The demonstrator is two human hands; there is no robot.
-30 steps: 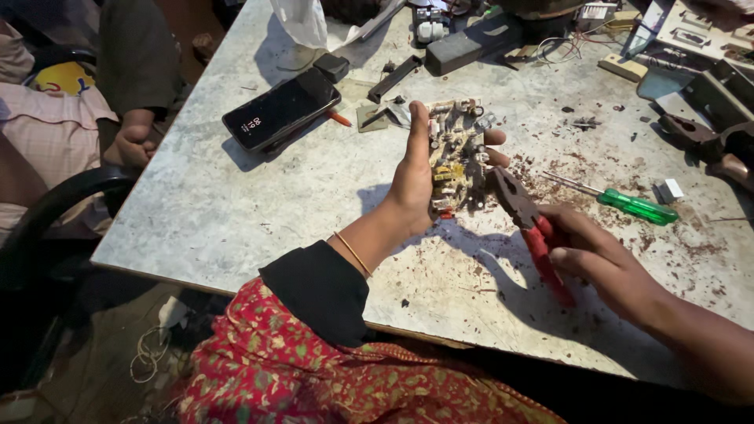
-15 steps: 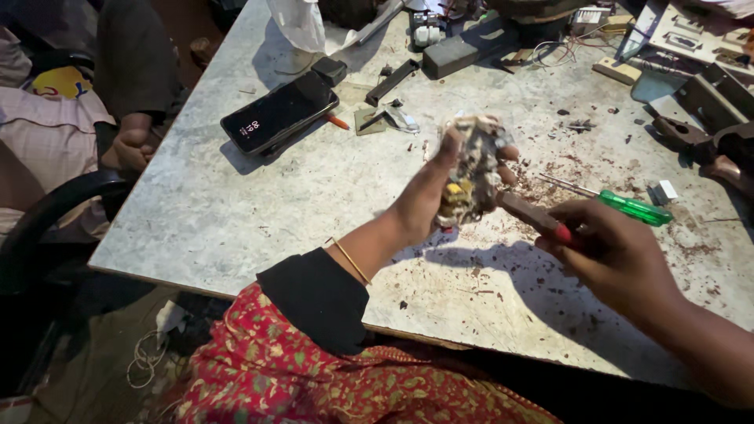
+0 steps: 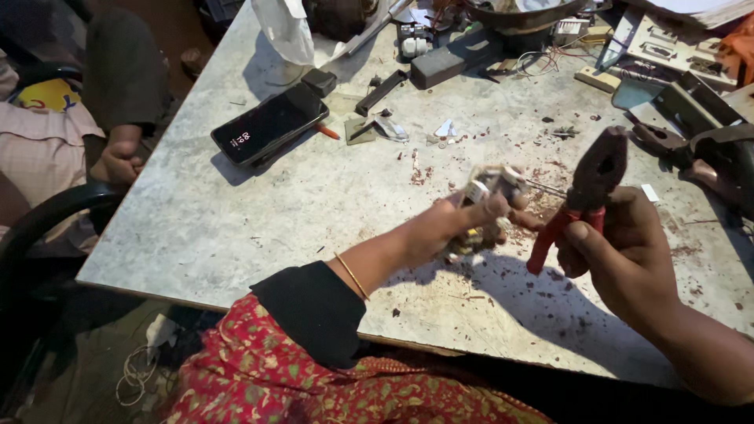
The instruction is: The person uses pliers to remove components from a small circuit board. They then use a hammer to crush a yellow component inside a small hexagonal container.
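My left hand (image 3: pixel 463 228) grips a small dirty electrical part (image 3: pixel 488 185) with white and yellow bits, lifted a little above the grey marble table (image 3: pixel 236 228). My right hand (image 3: pixel 620 251) holds red-handled pliers (image 3: pixel 585 188) upright, jaws up, just to the right of the part. A thin wire runs from the part towards the pliers' jaws. Reddish-brown crumbs lie on the table under both hands.
A black phone (image 3: pixel 271 124) with a lit screen lies at the left centre. Tools, metal parts, a dark block (image 3: pixel 463 59) and wires crowd the far and right edges. Another person's hand (image 3: pixel 118 161) rests at the table's left edge.
My left hand lifted the part off the table. My right hand raised the pliers from lying flat near the table to upright beside the part. The green screwdriver is now out of sight.
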